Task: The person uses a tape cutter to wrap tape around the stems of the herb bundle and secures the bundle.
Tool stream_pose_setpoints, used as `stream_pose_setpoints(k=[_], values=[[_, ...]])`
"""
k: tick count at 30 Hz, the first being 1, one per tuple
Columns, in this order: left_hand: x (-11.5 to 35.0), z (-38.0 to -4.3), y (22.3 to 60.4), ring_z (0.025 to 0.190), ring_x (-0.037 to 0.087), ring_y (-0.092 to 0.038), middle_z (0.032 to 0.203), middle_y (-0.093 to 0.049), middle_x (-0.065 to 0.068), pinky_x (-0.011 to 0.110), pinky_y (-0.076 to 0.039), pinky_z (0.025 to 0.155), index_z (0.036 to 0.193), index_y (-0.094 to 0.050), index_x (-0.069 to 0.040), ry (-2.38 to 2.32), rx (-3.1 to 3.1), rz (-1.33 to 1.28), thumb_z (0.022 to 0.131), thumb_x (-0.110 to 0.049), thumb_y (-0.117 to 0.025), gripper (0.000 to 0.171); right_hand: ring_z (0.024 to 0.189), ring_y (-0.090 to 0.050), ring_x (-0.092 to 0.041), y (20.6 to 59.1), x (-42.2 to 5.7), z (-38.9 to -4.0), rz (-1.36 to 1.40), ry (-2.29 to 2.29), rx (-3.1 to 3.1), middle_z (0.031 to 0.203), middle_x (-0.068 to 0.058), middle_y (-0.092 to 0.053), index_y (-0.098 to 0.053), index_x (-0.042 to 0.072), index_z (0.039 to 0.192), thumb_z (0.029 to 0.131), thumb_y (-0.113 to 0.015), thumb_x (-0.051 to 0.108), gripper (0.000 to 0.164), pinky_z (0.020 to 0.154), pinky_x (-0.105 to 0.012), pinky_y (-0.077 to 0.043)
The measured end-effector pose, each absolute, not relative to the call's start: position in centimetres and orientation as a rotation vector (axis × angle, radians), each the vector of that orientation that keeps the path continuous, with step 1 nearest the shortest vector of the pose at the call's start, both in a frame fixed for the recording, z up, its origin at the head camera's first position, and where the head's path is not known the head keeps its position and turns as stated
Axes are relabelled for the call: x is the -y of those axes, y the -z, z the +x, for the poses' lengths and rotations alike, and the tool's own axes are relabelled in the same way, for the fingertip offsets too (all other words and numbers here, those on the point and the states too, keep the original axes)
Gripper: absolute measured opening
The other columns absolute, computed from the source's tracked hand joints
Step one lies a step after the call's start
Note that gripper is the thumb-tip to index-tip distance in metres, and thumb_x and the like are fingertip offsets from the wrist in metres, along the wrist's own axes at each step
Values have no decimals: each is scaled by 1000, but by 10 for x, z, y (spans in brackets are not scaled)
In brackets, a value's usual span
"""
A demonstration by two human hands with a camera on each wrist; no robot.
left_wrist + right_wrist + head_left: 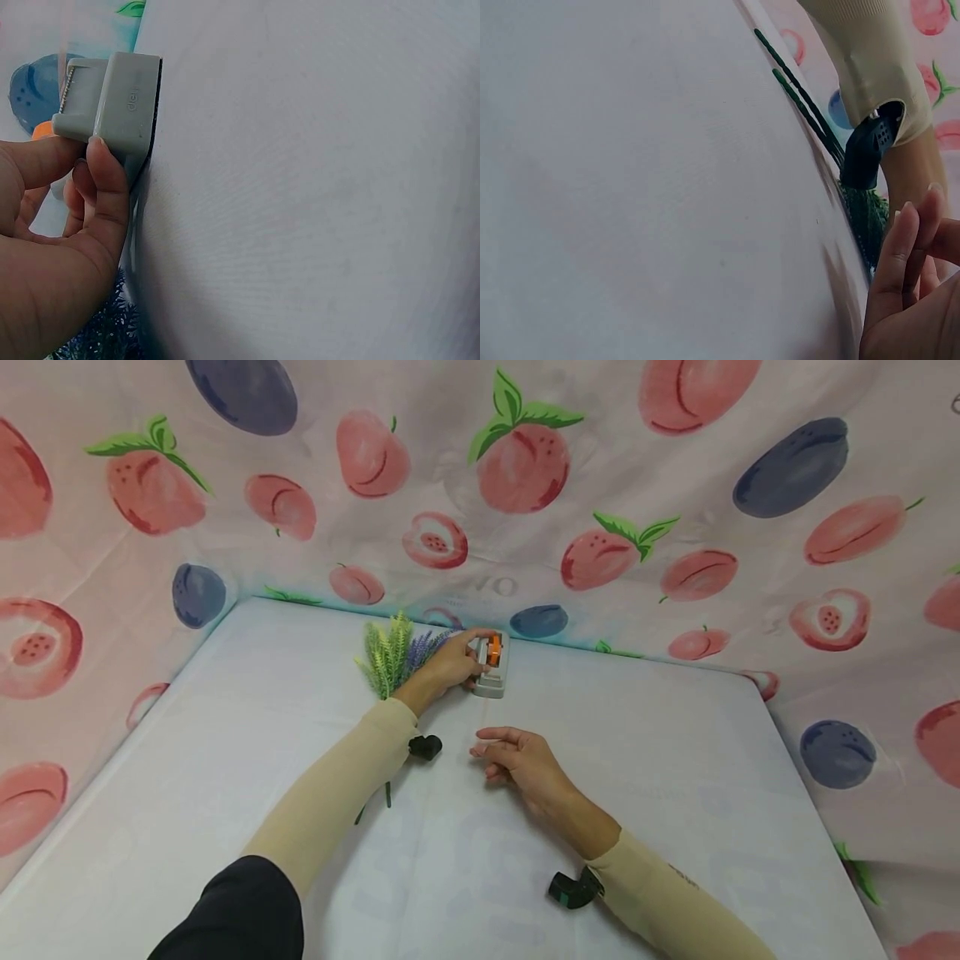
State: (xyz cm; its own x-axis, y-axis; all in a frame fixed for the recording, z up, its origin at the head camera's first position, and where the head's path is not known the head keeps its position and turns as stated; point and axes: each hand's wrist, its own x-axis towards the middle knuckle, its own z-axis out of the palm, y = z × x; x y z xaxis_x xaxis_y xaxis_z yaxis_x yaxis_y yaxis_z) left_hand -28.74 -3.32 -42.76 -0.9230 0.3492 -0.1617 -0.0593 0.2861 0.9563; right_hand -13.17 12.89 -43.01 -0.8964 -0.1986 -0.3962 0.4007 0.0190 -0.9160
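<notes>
White tabletop (675, 760), left grip (448, 665) pinching tape dispenser (491, 667) lengthwise away, right grip (517, 762) relaxed.

The left arm (330, 793) stretches forward and away from the body, sleeved in beige from the wrist up, with a dark sleeve over it near the shoulder; the left hand (448, 665) lies at the far end of the reach, knuckles up, its thumb and fingers curled in a pinch; in the left wrist view the thumb (111, 187) presses on one side and a finger (37, 161) on the other. The right arm (660, 893) comes in from the lower right, also in a beige sleeve; the right hand (521, 764) rests palm down, holding nothing, fingers (892, 255) loosely bent and pointing left.
</notes>
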Motion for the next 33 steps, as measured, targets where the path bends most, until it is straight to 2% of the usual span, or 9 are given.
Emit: stream_pose_setpoints(k=[4, 9, 16, 22, 28, 33], values=[[33, -288, 428, 69, 20, -58, 86, -54, 10, 37, -54, 60, 149, -51, -29, -1672, -2222, 259, 97, 2, -64, 61, 62, -61, -11, 429, -129, -127, 193, 1926, -1890, 101, -11, -76, -63, -2, 127, 96, -66, 3, 32, 64, -24, -56], [33, -288, 426, 73, 21, -61, 88, -54, 11, 37, -54, 60, 148, -51, -30, -1670, -2224, 256, 97, 2, -64, 62, 61, -61, -11, 429, -129, -122, 186, 1921, -1894, 103, -14, -76, -62, -2, 125, 94, -67, 2, 32, 63, -25, -55], [32, -288, 425, 78, 22, -63, 87, -53, 11, 36, -54, 59, 149, -51, -30, -1666, -2221, 261, 97, 3, -63, 62, 58, -60, -12, 428, -133, -119, 221, 1944, -1908, 100, -14, -77, -58, -2, 115, 92, -69, 2, 25, 62, -25, -55], [32, -289, 426, 84, 23, -67, 85, -52, 11, 36, -54, 59, 149, -50, -29, -1675, -2218, 261, 97, 4, -62, 63, 57, -60, -10, 427, -133, -116, 231, 1915, -1916, 99, -13, -77, -54, -4, 122, 91, -71, 2, 36, 60, -23, -55], [32, -288, 428, 85, 23, -67, 85, -52, 12, 37, -55, 59, 150, -50, -28, -1657, -2237, 267, 97, 3, -62, 62, 58, -60, -8, 426, -136, -114, 207, 1875, -1900, 101, -12, -77, -60, -5, 130, 93, -71, 5, 40, 61, -23, -55], [32, -288, 428, 78, 22, -65, 84, -51, 11, 37, -55, 59, 149, -50, -28, -1653, -2252, 270, 97, 3, -63, 62, 59, -60, -8, 426, -140, -115, 177, 1834, -1873, 100, -9, -77, -67, -6, 124, 95, -70, 8, 32, 61, -22, -55]])
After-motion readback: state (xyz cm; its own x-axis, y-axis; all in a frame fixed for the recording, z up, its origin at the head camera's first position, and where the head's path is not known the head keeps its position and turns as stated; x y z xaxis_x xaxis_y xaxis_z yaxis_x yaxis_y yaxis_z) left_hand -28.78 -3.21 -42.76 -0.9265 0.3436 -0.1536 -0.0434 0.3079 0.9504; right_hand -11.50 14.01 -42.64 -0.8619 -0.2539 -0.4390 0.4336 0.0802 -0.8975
